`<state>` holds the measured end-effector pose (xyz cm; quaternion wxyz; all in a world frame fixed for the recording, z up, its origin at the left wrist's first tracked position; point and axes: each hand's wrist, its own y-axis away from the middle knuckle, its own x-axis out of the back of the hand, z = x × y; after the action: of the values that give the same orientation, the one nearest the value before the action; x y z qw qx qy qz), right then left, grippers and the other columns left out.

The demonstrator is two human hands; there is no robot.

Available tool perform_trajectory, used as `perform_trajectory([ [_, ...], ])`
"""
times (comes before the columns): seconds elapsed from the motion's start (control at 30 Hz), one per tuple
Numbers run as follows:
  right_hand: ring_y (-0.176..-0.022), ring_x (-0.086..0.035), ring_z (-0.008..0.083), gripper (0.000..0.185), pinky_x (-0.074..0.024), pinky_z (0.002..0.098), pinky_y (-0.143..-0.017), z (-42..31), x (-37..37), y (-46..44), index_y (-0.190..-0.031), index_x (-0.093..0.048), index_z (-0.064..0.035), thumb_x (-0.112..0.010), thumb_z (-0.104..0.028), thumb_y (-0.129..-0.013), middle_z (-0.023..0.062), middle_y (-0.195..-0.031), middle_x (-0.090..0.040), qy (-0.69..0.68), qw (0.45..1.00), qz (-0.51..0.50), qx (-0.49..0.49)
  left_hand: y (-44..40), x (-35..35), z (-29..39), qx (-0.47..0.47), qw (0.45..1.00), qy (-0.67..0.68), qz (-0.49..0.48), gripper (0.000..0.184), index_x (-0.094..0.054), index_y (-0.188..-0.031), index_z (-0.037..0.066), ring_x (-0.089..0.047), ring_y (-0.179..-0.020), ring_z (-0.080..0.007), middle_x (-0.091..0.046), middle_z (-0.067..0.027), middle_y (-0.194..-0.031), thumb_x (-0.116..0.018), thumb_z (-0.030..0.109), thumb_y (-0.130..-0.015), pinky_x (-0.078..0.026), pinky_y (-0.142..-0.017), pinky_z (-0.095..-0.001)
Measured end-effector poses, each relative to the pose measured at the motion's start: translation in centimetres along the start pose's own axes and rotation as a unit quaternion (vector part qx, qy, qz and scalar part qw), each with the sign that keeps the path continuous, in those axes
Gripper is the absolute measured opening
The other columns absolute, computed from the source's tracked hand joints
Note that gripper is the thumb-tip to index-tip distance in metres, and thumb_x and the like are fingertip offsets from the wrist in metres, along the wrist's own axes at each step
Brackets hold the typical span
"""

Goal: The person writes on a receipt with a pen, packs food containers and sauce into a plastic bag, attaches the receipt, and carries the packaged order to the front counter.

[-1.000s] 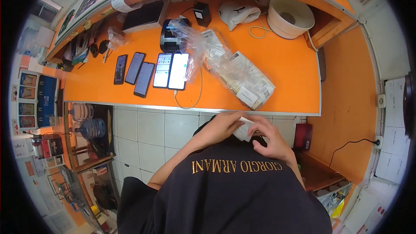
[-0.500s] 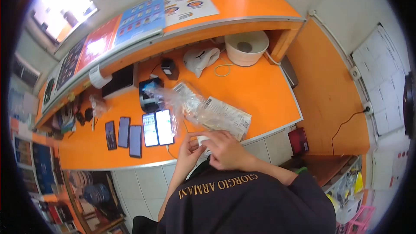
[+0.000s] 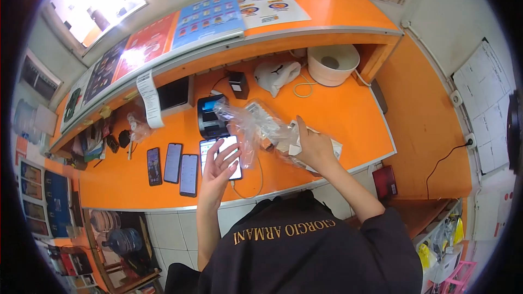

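My left hand [image 3: 219,173] is raised over two lit phones, its fingers spread and nothing in them. The right phone [image 3: 233,158] has a white cable plugged into its lower end. My right hand [image 3: 314,147] reaches over the plastic-wrapped packages [image 3: 272,126] with printed labels, a small piece of white paper [image 3: 295,148] at its fingers. Part of the packages lies hidden under that hand. Three more phones lie to the left: a dark one [image 3: 154,166], a middle one [image 3: 173,163] and a lower one [image 3: 189,175].
Behind the phones stands a black device [image 3: 212,118], with a black box [image 3: 238,85] farther back. A white cloth item [image 3: 277,78] and a white bucket [image 3: 333,65] are under the orange shelf. A printed paper strip [image 3: 150,99] hangs from its edge.
My hands, together around the white paper before, have come apart. My left hand has opened above the phones; my right hand has moved forward over the packages. The view has shifted.
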<state>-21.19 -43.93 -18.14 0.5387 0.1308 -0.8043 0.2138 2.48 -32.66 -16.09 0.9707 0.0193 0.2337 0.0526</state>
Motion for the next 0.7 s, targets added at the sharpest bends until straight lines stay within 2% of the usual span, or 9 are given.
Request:
perform_trajectory([
  [0.1, -0.073, -0.063, 0.0318, 0.033, -0.0488, 0.0388, -0.060, 0.6, -0.6, -0.8, -0.096, -0.059, -0.0011, -0.067, -0.020, -0.070, 0.0180, -0.081, -0.063, 0.080, 0.995, -0.052, 0.025, 0.7, 1.5, 1.1, 0.030, 0.999, -0.040, -0.010, 0.055, -0.031, -0.130, 0.007, -0.047, -0.116, -0.0244, -0.047, -0.0154, -0.124, -0.057, 0.001, -0.082, -0.038, -0.094, -0.0315],
  [0.17, -0.065, -0.062, 0.0306, 0.031, -0.0492, 0.0371, -0.062, 0.3, 3.5, -1.4, -0.099, -0.061, -0.0004, -0.062, -0.019, -0.074, 0.0181, -0.073, -0.063, -0.009, 0.995, -0.083, -0.051, 1.2, 2.2, 1.4, 0.021, 0.998, -0.060, -0.013, 0.049, -0.033, -0.128, 0.007, -0.049, -0.113, -0.0231, -0.048, -0.0138, -0.121, -0.056, 0.005, -0.084, -0.039, -0.093, -0.0312],
  [0.23, -0.066, -0.062, 0.0303, 0.019, -0.0486, 0.0342, -0.062, 0.3, 6.8, -1.6, -0.089, -0.064, -0.0022, -0.062, -0.013, -0.073, 0.0182, -0.073, -0.063, -0.189, 0.982, -0.007, -0.009, 2.0, 2.9, 1.4, 0.031, 0.997, -0.069, -0.022, 0.045, -0.036, -0.126, 0.006, -0.050, -0.112, -0.0225, -0.049, -0.0129, -0.120, -0.056, 0.008, -0.085, -0.039, -0.093, -0.0313],
  [0.37, -0.063, -0.060, 0.0174, 0.013, -0.0467, 0.0284, -0.060, 0.4, 12.8, -4.1, -0.088, -0.063, -0.0035, -0.059, -0.006, -0.077, 0.0078, -0.075, -0.064, -0.224, 0.955, 0.170, 0.089, 2.6, 4.3, 0.4, 0.047, 0.996, -0.074, 0.026, 0.035, -0.044, -0.118, 0.004, -0.052, -0.107, -0.0194, -0.053, -0.0108, -0.114, -0.056, 0.010, -0.086, -0.039, -0.092, -0.0307],
  [0.43, -0.064, -0.057, 0.0117, 0.007, -0.0456, 0.0276, -0.059, -2.1, 17.2, -6.6, -0.084, -0.064, -0.0052, -0.059, -0.008, -0.081, 0.0008, -0.073, -0.061, -0.336, 0.901, 0.272, 0.042, 2.8, 4.6, 0.5, 0.043, 0.994, -0.093, 0.033, 0.033, -0.045, -0.117, 0.004, -0.052, -0.107, -0.0192, -0.054, -0.0101, -0.113, -0.055, 0.010, -0.086, -0.039, -0.092, -0.0306],
  [0.5, -0.069, -0.052, 0.0073, 0.027, -0.0423, 0.0220, -0.064, -3.3, 22.2, -9.5, -0.081, -0.063, -0.0062, -0.062, -0.033, -0.085, -0.0026, -0.074, -0.057, -0.270, 0.913, 0.304, -0.013, 3.0, 4.8, 0.7, 0.041, 0.992, -0.113, 0.038, 0.032, -0.046, -0.116, 0.004, -0.052, -0.107, -0.0190, -0.054, -0.0095, -0.112, -0.055, 0.011, -0.086, -0.039, -0.092, -0.0305],
  [0.53, -0.067, -0.050, 0.0063, 0.030, -0.0411, 0.0214, -0.062, -1.7, 24.7, -12.0, -0.081, -0.064, -0.0068, -0.061, -0.037, -0.085, -0.0033, -0.071, -0.055, -0.195, 0.928, 0.317, -0.008, 3.1, 4.9, 0.8, 0.031, 0.993, -0.112, 0.030, 0.029, -0.047, -0.114, 0.004, -0.052, -0.106, -0.0186, -0.055, -0.0087, -0.112, -0.054, 0.012, -0.087, -0.039, -0.092, -0.0301],
  [0.6, -0.063, -0.047, 0.0054, 0.036, -0.0388, 0.0213, -0.058, -0.4, 28.8, -17.3, -0.079, -0.065, -0.0084, -0.058, -0.043, -0.085, -0.0043, -0.065, -0.051, -0.195, 0.921, 0.337, 0.017, 3.4, 5.2, 1.1, 0.018, 0.993, -0.111, 0.023, 0.027, -0.048, -0.113, 0.004, -0.052, -0.106, -0.0183, -0.055, -0.0079, -0.111, -0.053, 0.013, -0.088, -0.038, -0.092, -0.0297],
  [0.7, -0.073, -0.050, 0.0108, 0.034, -0.0402, 0.0257, -0.065, -2.9, 31.9, -21.1, -0.095, -0.062, -0.0073, -0.054, -0.038, -0.085, 0.0039, -0.079, -0.056, -0.189, 0.919, 0.338, 0.067, 4.3, 6.3, 0.7, 0.016, 0.991, -0.129, 0.034, 0.019, -0.052, -0.104, 0.004, -0.052, -0.105, -0.0168, -0.057, -0.0071, -0.107, -0.052, 0.015, -0.089, -0.037, -0.092, -0.0288],
])
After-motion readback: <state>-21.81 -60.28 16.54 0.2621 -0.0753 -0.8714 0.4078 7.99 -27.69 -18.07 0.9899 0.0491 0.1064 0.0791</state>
